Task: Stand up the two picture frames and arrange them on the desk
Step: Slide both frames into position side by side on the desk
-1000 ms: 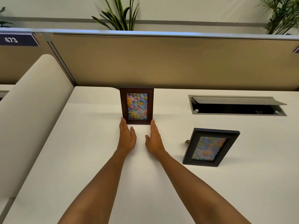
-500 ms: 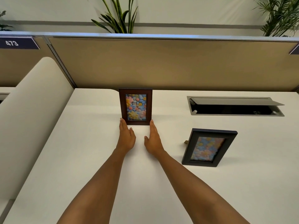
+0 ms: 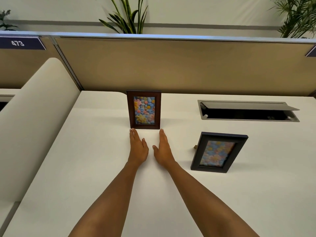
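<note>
Nothing is gripped — left hand [image 3: 138, 147] and right hand [image 3: 163, 149] are laid flat, fingers extended, fingertips at the bottom corners of the brown frame [image 3: 144, 109]; contact cannot be told. Brown frame: upright, far centre of the white desk [image 3: 85, 168], near the partition [image 3: 171, 65]. Black frame [image 3: 219, 152]: right of the hands, leaning back on its stand. Cable hatch [image 3: 248, 111]: far right, lid raised. Bare desk is seen left and near.

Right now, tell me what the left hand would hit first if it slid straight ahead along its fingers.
The left hand would meet the brown frame first, at its lower left corner; its fingertips already look nearly touching it.
</note>
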The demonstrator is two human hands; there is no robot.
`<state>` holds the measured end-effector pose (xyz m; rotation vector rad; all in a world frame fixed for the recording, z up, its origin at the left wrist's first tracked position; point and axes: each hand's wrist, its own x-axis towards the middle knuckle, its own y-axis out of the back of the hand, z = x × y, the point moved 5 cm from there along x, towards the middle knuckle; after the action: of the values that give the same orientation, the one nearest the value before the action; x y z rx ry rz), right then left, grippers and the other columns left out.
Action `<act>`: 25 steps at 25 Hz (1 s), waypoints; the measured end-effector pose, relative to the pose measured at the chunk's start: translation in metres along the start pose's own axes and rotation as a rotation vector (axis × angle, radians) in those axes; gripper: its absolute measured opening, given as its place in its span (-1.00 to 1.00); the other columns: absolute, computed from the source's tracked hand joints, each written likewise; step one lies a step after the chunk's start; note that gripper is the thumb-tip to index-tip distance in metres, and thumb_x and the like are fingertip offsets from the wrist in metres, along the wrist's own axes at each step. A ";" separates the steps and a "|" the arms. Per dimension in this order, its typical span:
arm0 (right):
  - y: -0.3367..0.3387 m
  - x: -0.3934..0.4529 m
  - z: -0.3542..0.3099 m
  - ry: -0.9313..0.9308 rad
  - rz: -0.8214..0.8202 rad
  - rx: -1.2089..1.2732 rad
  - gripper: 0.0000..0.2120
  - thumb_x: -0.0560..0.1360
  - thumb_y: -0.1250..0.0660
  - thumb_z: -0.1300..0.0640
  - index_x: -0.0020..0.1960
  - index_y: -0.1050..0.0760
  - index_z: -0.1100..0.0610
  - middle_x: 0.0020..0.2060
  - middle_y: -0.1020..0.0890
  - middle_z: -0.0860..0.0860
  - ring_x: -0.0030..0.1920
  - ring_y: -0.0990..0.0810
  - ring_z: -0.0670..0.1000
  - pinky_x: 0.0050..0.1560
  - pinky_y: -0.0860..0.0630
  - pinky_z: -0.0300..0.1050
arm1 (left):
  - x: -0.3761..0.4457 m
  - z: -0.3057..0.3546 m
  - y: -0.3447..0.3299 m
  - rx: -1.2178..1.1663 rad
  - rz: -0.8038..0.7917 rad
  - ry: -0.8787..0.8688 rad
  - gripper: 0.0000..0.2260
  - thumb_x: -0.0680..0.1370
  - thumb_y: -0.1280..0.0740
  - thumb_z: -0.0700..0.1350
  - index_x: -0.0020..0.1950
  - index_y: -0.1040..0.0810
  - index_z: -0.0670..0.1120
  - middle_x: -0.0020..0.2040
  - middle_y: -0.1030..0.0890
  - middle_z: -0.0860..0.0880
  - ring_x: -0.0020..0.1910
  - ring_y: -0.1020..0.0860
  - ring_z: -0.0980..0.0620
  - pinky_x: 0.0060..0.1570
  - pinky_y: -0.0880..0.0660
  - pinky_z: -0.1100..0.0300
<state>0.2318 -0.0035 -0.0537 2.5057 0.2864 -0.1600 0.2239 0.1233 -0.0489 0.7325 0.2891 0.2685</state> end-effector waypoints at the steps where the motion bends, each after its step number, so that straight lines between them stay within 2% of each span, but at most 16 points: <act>1: 0.001 -0.006 0.003 0.003 -0.016 -0.011 -0.31 0.64 -0.19 0.17 0.60 0.16 0.08 0.62 0.06 -0.02 0.60 0.03 -0.02 0.52 0.03 -0.19 | -0.008 0.000 -0.003 -0.002 -0.007 -0.003 -0.44 0.69 -0.04 -0.10 0.61 0.16 -0.15 0.63 0.13 -0.06 0.61 0.12 -0.01 0.50 0.13 0.20; 4: 0.008 -0.033 0.011 0.076 -0.071 -0.071 -0.38 0.66 -0.15 0.14 0.60 0.10 0.04 0.61 0.01 -0.05 0.59 -0.02 -0.04 0.52 0.00 -0.20 | -0.042 0.001 -0.014 -0.053 -0.020 -0.059 -0.48 0.69 -0.05 -0.12 0.61 0.06 -0.16 0.63 0.04 -0.06 0.61 0.09 0.00 0.52 0.09 0.18; 7: 0.013 -0.069 0.020 0.149 -0.119 -0.111 -0.50 0.68 -0.08 0.13 0.59 -0.04 0.02 0.59 -0.14 -0.04 0.56 -0.14 -0.07 0.53 -0.07 -0.20 | -0.076 0.007 -0.028 -0.162 -0.004 -0.080 -0.53 0.69 -0.05 -0.14 0.60 -0.07 -0.15 0.62 -0.08 -0.05 0.61 0.03 0.03 0.52 0.05 0.20; 10: 0.023 -0.106 0.027 0.164 -0.078 -0.041 -0.62 0.68 -0.07 0.10 0.49 -0.30 0.01 0.45 -0.42 -0.03 0.40 -0.39 -0.11 0.47 -0.32 -0.13 | -0.104 0.017 -0.042 -0.257 -0.004 -0.075 -0.57 0.69 -0.05 -0.12 0.58 -0.18 -0.13 0.60 -0.17 -0.05 0.60 -0.04 0.05 0.49 0.01 0.25; 12: 0.034 -0.126 0.034 0.219 0.028 -0.063 -0.67 0.63 -0.14 0.21 0.37 -0.42 0.10 0.29 -0.54 0.02 0.26 -0.52 -0.03 0.34 -0.48 -0.04 | -0.116 0.017 -0.046 -0.269 0.054 -0.036 -0.58 0.69 -0.07 -0.12 0.56 -0.24 -0.12 0.58 -0.23 -0.06 0.59 -0.11 0.02 0.49 -0.04 0.21; 14: 0.052 -0.149 0.052 0.248 0.200 -0.091 -0.70 0.56 -0.20 0.28 0.26 -0.46 0.10 0.19 -0.58 0.01 0.18 -0.55 -0.01 0.25 -0.52 -0.02 | -0.132 0.020 -0.053 -0.252 0.104 -0.031 -0.60 0.68 -0.09 -0.13 0.53 -0.29 -0.13 0.56 -0.28 -0.08 0.57 -0.17 -0.02 0.51 -0.07 0.16; 17: 0.086 -0.174 0.082 0.152 0.464 -0.026 -0.73 0.53 -0.27 0.27 0.18 -0.40 0.03 0.14 -0.53 -0.05 0.14 -0.52 -0.07 0.23 -0.53 -0.02 | -0.156 0.031 -0.075 -0.207 0.035 -0.096 -0.61 0.68 -0.10 -0.14 0.51 -0.32 -0.12 0.54 -0.31 -0.07 0.57 -0.18 -0.06 0.49 -0.02 0.21; 19: 0.110 -0.180 0.095 0.099 0.590 0.006 -0.73 0.53 -0.30 0.25 0.19 -0.36 0.06 0.17 -0.49 -0.03 0.15 -0.50 -0.06 0.20 -0.54 -0.02 | -0.168 0.042 -0.088 -0.203 -0.024 -0.141 -0.61 0.68 -0.10 -0.14 0.51 -0.33 -0.11 0.54 -0.33 -0.06 0.57 -0.19 -0.07 0.49 -0.01 0.22; 21: 0.132 -0.183 0.103 0.037 0.695 0.017 -0.66 0.51 -0.35 0.23 0.23 -0.34 0.09 0.22 -0.46 0.00 0.19 -0.48 -0.03 0.21 -0.55 -0.04 | -0.175 0.057 -0.093 -0.240 -0.022 -0.163 -0.62 0.67 -0.12 -0.14 0.50 -0.33 -0.10 0.51 -0.36 -0.06 0.53 -0.26 -0.07 0.52 -0.11 0.14; 25: 0.157 -0.186 0.115 -0.095 0.806 0.100 -0.42 0.47 -0.39 0.26 0.40 -0.22 0.07 0.33 -0.37 0.00 0.31 -0.42 -0.03 0.28 -0.45 -0.16 | -0.186 0.080 -0.103 -0.306 -0.010 -0.149 -0.60 0.66 -0.17 -0.13 0.50 -0.29 -0.04 0.48 -0.39 -0.01 0.46 -0.36 0.00 0.35 -0.22 0.29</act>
<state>0.0832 -0.2265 -0.0257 2.4959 -0.7812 0.0384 0.0942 -0.0624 -0.0324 0.4459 0.1062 0.2410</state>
